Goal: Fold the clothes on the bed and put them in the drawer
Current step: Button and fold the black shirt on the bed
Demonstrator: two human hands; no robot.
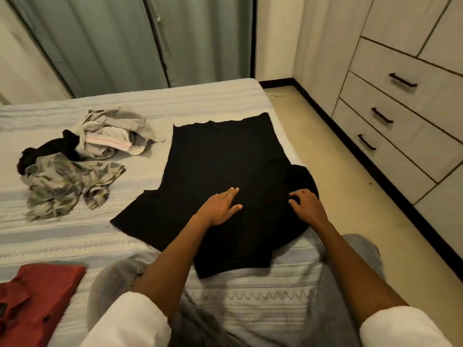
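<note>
A black T-shirt lies spread on the striped bed, its right side near the bed's edge. My left hand lies flat on the shirt's middle with straight fingers. My right hand rests on the shirt's right sleeve area, fingertips curled down onto the cloth. A heap of unfolded clothes, grey, camouflage and black, sits at the left. A folded red garment lies at the bed's near left corner. The closed drawers with dark handles stand at the right.
A strip of beige floor runs between the bed and the drawer unit. Green curtains hang behind the bed. My knees in grey trousers rest on the bed's near edge.
</note>
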